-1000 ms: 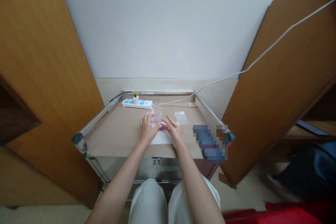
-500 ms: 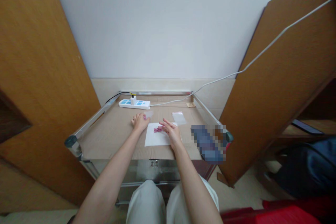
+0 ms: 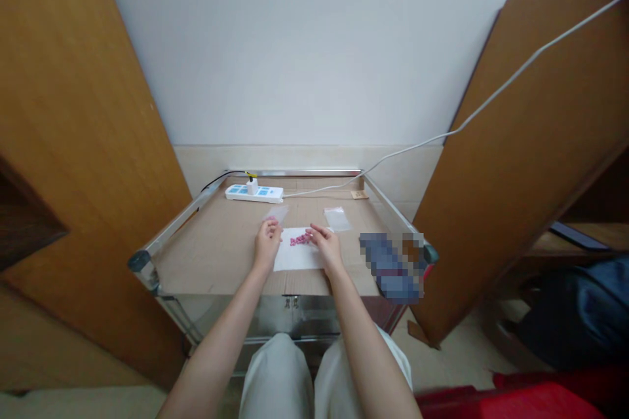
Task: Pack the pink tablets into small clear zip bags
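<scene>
A white sheet of paper (image 3: 295,260) lies on the brown tabletop (image 3: 221,249) with a small pile of pink pieces (image 3: 299,239) at its far end. My left hand (image 3: 266,243) rests at the sheet's left edge. Its fingertips are pinched on a small clear plastic bag (image 3: 277,213) that sticks out away from me. My right hand (image 3: 328,247) sits at the sheet's right edge with its fingers curled in toward the pink pile. Whether they hold a piece is too small to tell.
A second clear bag (image 3: 337,218) lies to the right of the paper. A white power strip (image 3: 254,193) with a plug and cables sits at the back. A blurred blue object (image 3: 393,265) is at the right edge. Metal rails (image 3: 170,229) frame the table; wooden boards lean on both sides.
My left hand came back from the far left toward the paper with the clear bag. My right hand moved slightly forward beside the pink pile.
</scene>
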Demonstrator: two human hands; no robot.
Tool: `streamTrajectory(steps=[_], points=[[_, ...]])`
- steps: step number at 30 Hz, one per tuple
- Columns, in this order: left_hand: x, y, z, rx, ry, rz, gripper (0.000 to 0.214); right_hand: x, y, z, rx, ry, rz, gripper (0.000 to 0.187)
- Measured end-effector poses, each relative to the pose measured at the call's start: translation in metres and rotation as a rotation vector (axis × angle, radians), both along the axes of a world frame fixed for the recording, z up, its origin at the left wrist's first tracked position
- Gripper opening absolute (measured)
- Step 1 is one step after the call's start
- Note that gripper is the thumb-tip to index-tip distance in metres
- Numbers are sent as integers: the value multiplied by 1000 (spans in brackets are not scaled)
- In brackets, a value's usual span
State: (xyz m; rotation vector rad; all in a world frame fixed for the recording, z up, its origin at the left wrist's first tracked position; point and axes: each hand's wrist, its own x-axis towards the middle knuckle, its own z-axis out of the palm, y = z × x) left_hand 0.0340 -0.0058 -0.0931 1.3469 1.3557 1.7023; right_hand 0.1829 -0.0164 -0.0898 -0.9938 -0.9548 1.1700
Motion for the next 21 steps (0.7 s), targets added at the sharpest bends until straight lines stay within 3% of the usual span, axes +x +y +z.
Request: streamTrajectory(steps=[4,8,11,14,21], points=[[0,-4,-4,-30,-9,-29,19,20,7,1,105,-388,-234,32],[0,-4,-4,-64,26,-47,17,38,11,13,28,-876,-378,37],[-1,-3,-5,-88,35,-41,16,43,15,23,-64,-1256,-360,36],[-2,-3,-6,-102,31,-28,15,42,20,29,-125,-1505,-275,36],[-3,-7,-3,-124,8,-39,17,43,33,33,-150,-1712,-123,30]])
